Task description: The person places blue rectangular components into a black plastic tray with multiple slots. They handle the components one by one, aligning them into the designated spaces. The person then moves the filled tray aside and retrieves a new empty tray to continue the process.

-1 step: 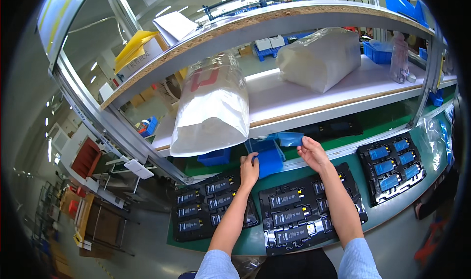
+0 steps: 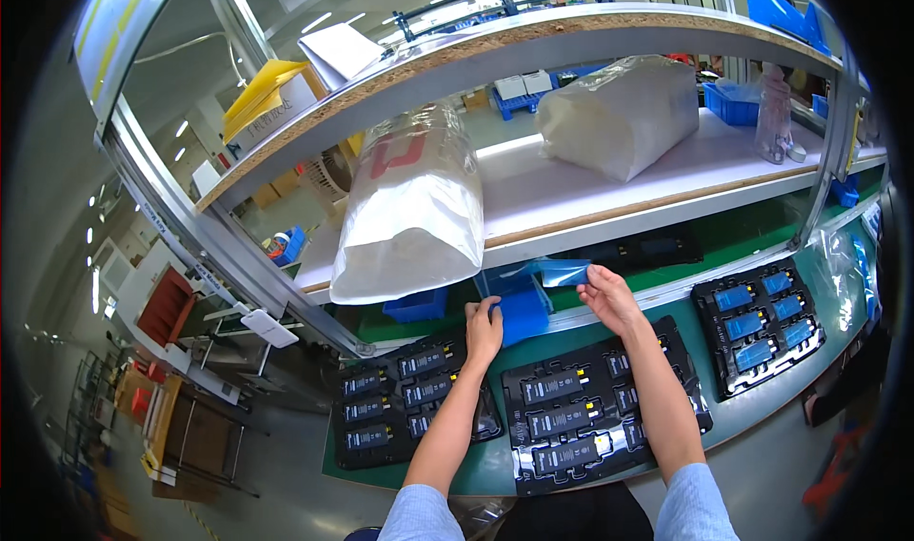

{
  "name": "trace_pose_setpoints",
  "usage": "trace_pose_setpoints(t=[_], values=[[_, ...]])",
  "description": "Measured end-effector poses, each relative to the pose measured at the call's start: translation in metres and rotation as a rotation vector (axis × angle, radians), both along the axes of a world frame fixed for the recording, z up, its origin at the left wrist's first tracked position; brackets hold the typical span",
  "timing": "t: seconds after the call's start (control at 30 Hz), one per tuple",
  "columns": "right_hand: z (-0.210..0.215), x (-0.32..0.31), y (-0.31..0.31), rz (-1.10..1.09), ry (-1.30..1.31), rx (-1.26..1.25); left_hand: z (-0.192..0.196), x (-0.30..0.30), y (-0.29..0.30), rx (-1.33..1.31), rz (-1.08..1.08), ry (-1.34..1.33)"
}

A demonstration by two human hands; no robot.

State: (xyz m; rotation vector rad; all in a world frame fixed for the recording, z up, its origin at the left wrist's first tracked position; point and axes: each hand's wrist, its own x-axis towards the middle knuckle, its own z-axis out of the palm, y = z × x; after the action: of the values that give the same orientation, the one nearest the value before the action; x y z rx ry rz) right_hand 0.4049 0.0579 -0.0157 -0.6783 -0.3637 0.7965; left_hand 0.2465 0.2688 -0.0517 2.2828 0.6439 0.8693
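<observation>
Between the thumb and fingers of my right hand (image 2: 609, 300) is the edge of a small, shiny blue film sheet (image 2: 566, 272), raised over the back of the bench. My left hand (image 2: 484, 334) is curled at the left edge of a stack of blue film (image 2: 522, 314), its fingertips gripping there. Below my forearms lie a black tray (image 2: 524, 465) and, to its left, another black tray (image 2: 354, 455), both holding dark battery-like packs with yellow ends. On the right, a third black tray (image 2: 733, 383) carries packs covered in blue.
A shelf (image 2: 571, 213) spans above the bench, with a large white plastic bag (image 2: 409, 227) overhanging its front edge. Another translucent bag (image 2: 624, 113) and a clear bottle (image 2: 774, 113) stand farther right. A blue bin (image 2: 419, 305) sits beneath the shelf.
The blue film sheet in my right hand has tilted slightly and catches more light. Both hands stay in nearly the same place.
</observation>
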Motion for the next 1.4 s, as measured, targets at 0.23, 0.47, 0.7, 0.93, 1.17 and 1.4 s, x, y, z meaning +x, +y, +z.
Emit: trace_pose_setpoints(t=[0.23,0.47,0.7,0.93,1.17,1.4], values=[[0.05,-0.025,-0.037,-0.131,-0.527,-0.183,0.022,-0.001,-0.016,0.279,-0.013,-0.216],[0.025,-0.043,-0.055,-0.022,-0.659,-0.312,0.076,-0.02,-0.073,-0.283,-0.667,-0.281],[0.028,-0.051,-0.057,-0.004,-0.681,-0.26,0.063,-0.023,-0.071,-0.478,-0.803,-0.227],[0.033,-0.059,-0.051,-0.512,-0.948,-0.416,0.062,-0.025,-0.072,-0.678,-0.667,-0.132],[0.038,-0.057,-0.063,-0.032,-0.757,-0.508,0.072,-0.03,-0.077,-0.63,-0.665,-0.076],[0.033,-0.06,-0.058,-0.123,-0.733,-0.452,0.083,-0.039,-0.091,-0.592,-0.531,-0.092]])
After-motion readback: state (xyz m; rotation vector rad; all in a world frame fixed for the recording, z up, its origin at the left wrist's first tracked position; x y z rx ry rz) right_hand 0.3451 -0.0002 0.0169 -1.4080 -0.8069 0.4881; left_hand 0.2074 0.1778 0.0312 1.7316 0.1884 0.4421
